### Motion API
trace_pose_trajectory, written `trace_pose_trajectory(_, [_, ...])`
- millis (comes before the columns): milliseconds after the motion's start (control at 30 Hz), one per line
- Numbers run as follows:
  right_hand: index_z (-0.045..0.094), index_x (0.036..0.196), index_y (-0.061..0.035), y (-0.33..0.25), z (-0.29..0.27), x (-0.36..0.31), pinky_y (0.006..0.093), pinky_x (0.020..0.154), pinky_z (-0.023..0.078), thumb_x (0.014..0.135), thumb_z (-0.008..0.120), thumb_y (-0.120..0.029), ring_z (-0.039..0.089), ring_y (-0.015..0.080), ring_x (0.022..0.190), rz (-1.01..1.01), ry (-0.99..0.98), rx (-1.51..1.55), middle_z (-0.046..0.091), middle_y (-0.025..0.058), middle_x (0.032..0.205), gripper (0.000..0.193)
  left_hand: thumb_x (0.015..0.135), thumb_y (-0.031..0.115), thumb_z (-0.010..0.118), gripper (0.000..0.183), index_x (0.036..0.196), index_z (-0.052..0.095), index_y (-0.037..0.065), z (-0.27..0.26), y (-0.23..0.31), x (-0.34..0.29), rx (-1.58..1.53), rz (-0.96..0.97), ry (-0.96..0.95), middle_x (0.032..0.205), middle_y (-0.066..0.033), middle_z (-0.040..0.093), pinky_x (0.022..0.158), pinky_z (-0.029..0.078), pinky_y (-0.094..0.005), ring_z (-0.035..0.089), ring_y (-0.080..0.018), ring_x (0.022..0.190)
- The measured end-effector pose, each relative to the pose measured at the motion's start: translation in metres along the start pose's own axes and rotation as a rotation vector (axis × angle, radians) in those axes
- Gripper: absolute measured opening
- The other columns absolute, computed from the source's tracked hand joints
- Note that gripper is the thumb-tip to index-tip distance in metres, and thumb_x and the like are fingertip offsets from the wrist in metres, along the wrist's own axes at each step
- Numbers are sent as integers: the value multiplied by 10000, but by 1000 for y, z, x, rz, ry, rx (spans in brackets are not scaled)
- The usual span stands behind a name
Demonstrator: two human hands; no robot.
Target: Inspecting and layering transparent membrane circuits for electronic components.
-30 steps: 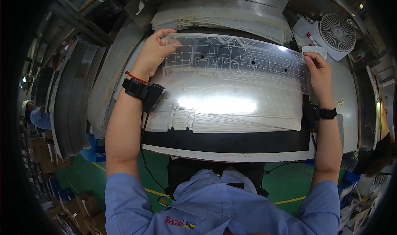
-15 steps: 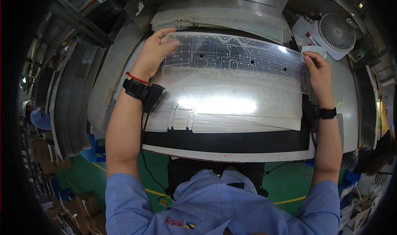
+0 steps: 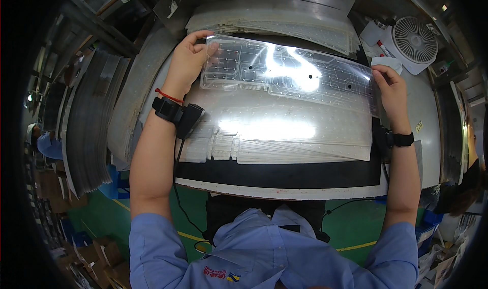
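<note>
Between my two hands hangs a clear plastic film sheet (image 3: 254,78) printed with thin circuit lines, dots and a few black spots. My left hand (image 3: 191,57) pinches its upper left corner, and the fingers behind show through the film. At the opposite end my right hand (image 3: 390,85) grips the right edge between thumb and fingers. A bright glare crosses the sheet's middle. Under it lies a fanned stack of similar translucent sheets (image 3: 300,149) on a black mat (image 3: 284,175).
Another pile of clear sheets (image 3: 274,11) rests at the back of the table. A white fan (image 3: 414,39), a red marker (image 3: 382,47) and a crumpled white cloth (image 3: 387,63) are at the back right. Tall stacks of sheets (image 3: 91,116) stand on the left; a co-worker's blue sleeve (image 3: 50,145) shows beyond.
The film has tilted, with its left end raised slightly, and a strong glare now crosses its middle. Both hands keep their hold on it.
</note>
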State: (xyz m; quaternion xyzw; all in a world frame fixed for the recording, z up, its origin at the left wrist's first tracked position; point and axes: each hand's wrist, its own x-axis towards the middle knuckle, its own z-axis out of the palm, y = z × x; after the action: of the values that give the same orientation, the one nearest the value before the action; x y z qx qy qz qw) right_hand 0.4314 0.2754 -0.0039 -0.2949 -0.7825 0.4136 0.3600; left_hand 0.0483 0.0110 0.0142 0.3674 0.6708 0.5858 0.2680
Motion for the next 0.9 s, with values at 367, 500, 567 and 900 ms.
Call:
trace_pose_trajectory(367, [680, 1039, -13, 1, 2, 1, 211, 756, 419, 917, 635, -112, 529, 63, 816, -21, -3, -6, 636, -19, 889, 163, 882, 78, 678, 104, 964, 657, 19, -3, -7, 2, 412, 410, 134, 1102, -63, 659, 876, 453, -237, 596, -116, 1015])
trace_pose_trajectory(500, [679, 1038, -12, 3, 1, 0, 211, 754, 419, 916, 636, -112, 529, 63, 813, -13, 1, -3, 636, -20, 889, 163, 894, 78, 663, 99, 968, 663, 11, -1, -5, 2, 272, 289, 118, 1027, -46, 680, 814, 470, -228, 613, -102, 948])
trace_pose_trajectory(567, [679, 1038, -12, 3, 1, 1, 212, 755, 419, 916, 636, -111, 530, 63, 813, -21, 2, -6, 637, -20, 889, 162, 900, 79, 657, 110, 984, 665, 8, -1, -4, 2, 155, 205, 106, 992, -44, 688, 785, 477, -227, 619, -95, 920])
trace_pose_trajectory(900, [681, 1039, -15, 1, 2, 1, 217, 779, 424, 918, 630, -108, 544, 72, 838, -29, 0, -26, 646, -13, 906, 161, 920, 89, 616, 213, 1114, 614, 3, -4, -4, 2, 508, 476, 191, 1046, -95, 690, 751, 489, -240, 629, -112, 875])
